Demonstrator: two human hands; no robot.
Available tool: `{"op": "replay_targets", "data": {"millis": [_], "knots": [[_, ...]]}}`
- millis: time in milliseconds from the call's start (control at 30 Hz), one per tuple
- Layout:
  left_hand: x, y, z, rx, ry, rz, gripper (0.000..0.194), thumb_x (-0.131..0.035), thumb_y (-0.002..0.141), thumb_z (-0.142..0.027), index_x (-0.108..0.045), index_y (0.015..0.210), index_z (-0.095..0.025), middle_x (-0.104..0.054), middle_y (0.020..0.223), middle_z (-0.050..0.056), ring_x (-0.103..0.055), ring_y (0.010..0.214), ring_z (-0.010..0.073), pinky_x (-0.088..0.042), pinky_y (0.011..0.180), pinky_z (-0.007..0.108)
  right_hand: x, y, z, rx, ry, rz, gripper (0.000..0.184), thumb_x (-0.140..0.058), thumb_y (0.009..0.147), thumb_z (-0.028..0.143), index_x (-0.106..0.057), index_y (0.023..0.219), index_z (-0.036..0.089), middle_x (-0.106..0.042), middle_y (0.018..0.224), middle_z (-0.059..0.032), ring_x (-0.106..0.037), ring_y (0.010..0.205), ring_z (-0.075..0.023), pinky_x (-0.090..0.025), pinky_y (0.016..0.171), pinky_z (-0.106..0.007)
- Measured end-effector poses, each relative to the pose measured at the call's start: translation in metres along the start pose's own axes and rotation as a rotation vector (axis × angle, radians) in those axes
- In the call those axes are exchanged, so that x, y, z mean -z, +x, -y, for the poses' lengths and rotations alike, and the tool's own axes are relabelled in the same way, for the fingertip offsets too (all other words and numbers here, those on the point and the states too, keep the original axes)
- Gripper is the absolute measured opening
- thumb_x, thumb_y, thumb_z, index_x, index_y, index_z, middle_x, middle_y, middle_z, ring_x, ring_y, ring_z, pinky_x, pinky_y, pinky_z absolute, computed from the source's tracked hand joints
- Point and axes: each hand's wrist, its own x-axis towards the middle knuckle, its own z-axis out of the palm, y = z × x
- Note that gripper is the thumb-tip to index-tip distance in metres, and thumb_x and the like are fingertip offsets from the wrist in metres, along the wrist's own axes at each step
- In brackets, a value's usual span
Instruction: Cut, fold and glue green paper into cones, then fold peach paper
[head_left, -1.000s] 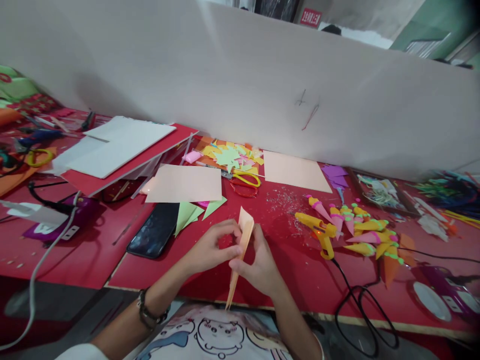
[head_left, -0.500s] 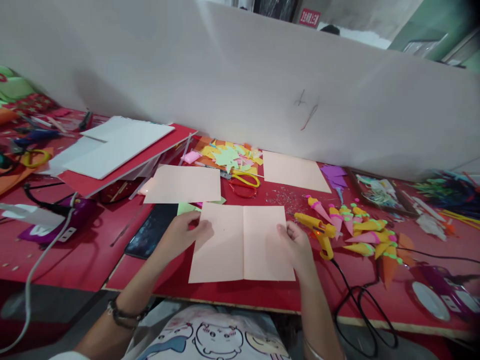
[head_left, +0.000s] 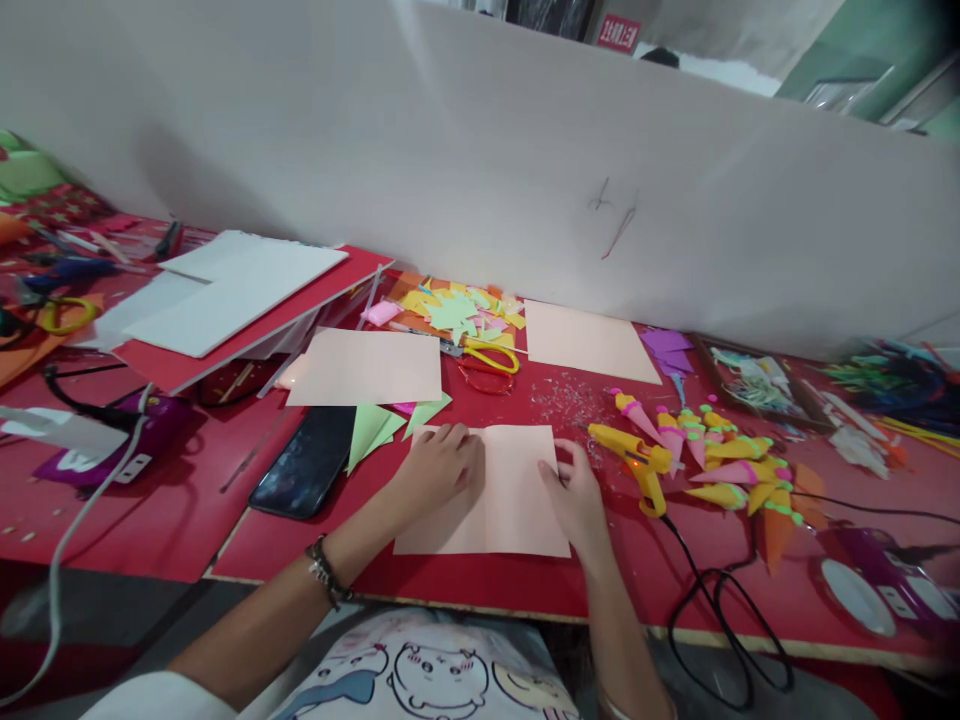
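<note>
A pale peach sheet of paper (head_left: 517, 500) with a fold line down its middle lies before me on the red table. My left hand (head_left: 444, 462) rests on its left half, fingers curled against the surface near the fold, with nothing visible in them. At the right edge, my right hand (head_left: 574, 495) grips the sheet, thumb on top and fingers behind the edge. Just left of the paper are green paper pieces (head_left: 369, 432) and a black phone (head_left: 306, 465). A yellow glue gun (head_left: 637, 462) lies to the right of my right hand.
Two more peach sheets (head_left: 367, 368) (head_left: 589, 340) lie behind. Yellow-handled scissors (head_left: 487, 357) sit between them, near paper scraps (head_left: 454, 308). Small paper cones (head_left: 739, 465), a cord (head_left: 705, 590) and a power strip (head_left: 892, 580) occupy the right; white boards (head_left: 240, 290) lean left.
My left hand has let go of the sheet's left edge and moved right onto its surface. The sheet has shifted slightly down; my right hand stays at its right edge.
</note>
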Motion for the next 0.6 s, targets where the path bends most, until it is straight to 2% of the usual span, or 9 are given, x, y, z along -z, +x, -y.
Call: {"op": "replay_targets", "data": {"millis": [200, 433, 600], "knots": [[-0.005, 0.004, -0.001, 0.0, 0.039, -0.017, 0.033, -0.041, 0.081, -0.021, -0.044, 0.114, -0.019, -0.05, 0.102, 0.007, -0.045, 0.092, 0.0224, -0.036, 0.071, 0.036, -0.006, -0.014, 0.0, -0.002, -0.038, -0.04, 0.052, -0.046, 0.076, 0.032, -0.032, 0.123, 0.017, -0.067, 0.081, -0.0052, -0.061, 0.074, -0.0201, -0.044, 0.065, -0.03], [-0.021, 0.007, -0.011, 0.079, 0.146, -0.033, 0.036, -0.03, 0.086, -0.014, -0.04, 0.12, -0.013, -0.049, 0.107, 0.011, -0.044, 0.092, 0.0221, -0.034, 0.074, 0.037, -0.016, -0.023, -0.007, 0.064, -0.214, -0.08, 0.046, -0.041, 0.078, 0.029, -0.037, 0.122, 0.014, -0.067, 0.086, -0.0091, -0.061, 0.084, -0.0227, -0.043, 0.072, -0.033], [-0.023, 0.01, -0.008, 0.015, 0.165, -0.025, 0.039, -0.033, 0.085, -0.016, -0.037, 0.123, -0.013, -0.048, 0.11, 0.011, -0.045, 0.091, 0.0214, -0.035, 0.069, 0.034, -0.018, -0.026, -0.009, 0.081, -0.282, -0.107, 0.044, -0.04, 0.078, 0.027, -0.04, 0.12, 0.015, -0.063, 0.098, -0.0134, -0.059, 0.088, -0.023, -0.042, 0.075, -0.035]]}}
